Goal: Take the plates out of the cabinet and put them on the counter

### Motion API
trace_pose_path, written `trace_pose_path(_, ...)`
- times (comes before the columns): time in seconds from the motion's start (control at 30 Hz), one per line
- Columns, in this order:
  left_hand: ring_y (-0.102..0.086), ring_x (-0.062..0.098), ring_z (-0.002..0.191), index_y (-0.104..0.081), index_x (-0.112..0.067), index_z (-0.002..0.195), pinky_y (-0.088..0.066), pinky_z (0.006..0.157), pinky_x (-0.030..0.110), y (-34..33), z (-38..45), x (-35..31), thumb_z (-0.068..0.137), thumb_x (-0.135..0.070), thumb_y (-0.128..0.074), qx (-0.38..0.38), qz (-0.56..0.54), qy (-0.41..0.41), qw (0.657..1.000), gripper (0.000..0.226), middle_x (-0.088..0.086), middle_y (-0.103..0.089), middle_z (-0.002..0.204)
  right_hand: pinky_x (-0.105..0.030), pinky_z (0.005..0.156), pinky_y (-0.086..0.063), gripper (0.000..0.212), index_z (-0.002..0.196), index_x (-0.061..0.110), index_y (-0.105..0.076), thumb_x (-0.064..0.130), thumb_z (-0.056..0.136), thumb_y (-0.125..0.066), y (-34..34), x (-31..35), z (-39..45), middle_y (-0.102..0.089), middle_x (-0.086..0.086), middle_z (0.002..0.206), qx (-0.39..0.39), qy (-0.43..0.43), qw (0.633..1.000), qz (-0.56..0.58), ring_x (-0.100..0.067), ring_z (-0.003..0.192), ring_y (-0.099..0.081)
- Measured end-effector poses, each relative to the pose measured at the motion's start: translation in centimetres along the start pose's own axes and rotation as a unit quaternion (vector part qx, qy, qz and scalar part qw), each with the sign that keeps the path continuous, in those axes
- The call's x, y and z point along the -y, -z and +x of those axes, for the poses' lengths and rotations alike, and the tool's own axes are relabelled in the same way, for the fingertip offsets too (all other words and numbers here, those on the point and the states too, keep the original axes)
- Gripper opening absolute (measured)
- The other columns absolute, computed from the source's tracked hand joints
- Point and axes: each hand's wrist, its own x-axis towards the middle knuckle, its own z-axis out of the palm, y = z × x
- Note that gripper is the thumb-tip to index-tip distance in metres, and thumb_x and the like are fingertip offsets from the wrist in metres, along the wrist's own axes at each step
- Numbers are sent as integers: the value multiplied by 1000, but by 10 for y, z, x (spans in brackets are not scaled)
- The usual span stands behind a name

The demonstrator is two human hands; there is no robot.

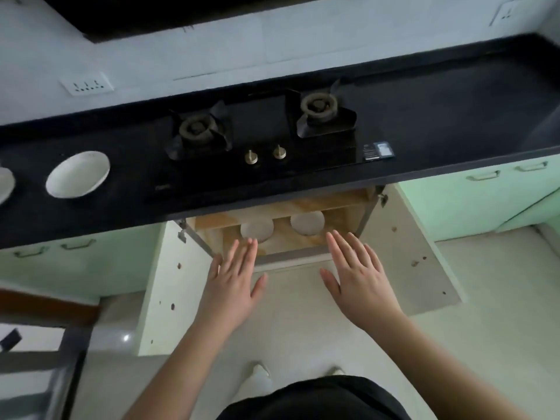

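Two plates (257, 230) sit on the cabinet (281, 216) shelf under the counter (439, 122); left hand (235, 278) and right hand (357, 274), both flat and empty, risk clipping its overhang lifting them.

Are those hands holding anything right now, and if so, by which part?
Nothing is held. The left hand and right hand are both open with straight fingers, reaching toward the two plates in the open cabinet.

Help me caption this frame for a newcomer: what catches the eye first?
Two open hands, left hand and right hand, reach toward the open cabinet under the stove, where two white plates sit. Another white plate lies on the black counter, left of the burners.
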Motion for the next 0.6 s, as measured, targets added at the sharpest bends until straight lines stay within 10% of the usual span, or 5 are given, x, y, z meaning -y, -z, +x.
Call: trace_pose_path(0.6,-15,27,150,-26,-19,154,-9,119,44,-16,-32,99,98,-53,-15,-1,-27,96,995,66,8,-27,161,-41,120,-3,73,155,26,-9,64,94,3,-36,116,60,-10,2,164,69,127,989,-24,-21,150,-2)
